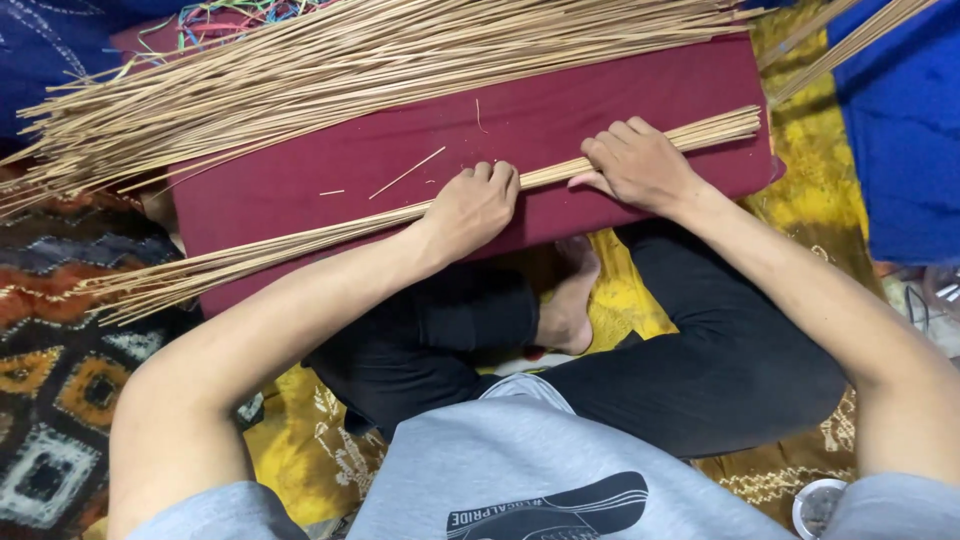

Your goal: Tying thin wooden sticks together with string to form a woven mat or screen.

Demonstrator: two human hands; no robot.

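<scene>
A bundle of thin tan sticks lies slanted across the near edge of a dark red cloth-covered board. My left hand is closed over the bundle near its middle. My right hand grips the same bundle further right, fingers curled over the top. The stick ends fan out loosely at the left, beyond the board. A much larger heap of the same sticks lies across the board's far side.
A few broken stick bits lie on the red cloth. I sit cross-legged in black trousers on a yellow patterned cloth, one bare foot under the board. A patterned rug lies left, blue fabric right.
</scene>
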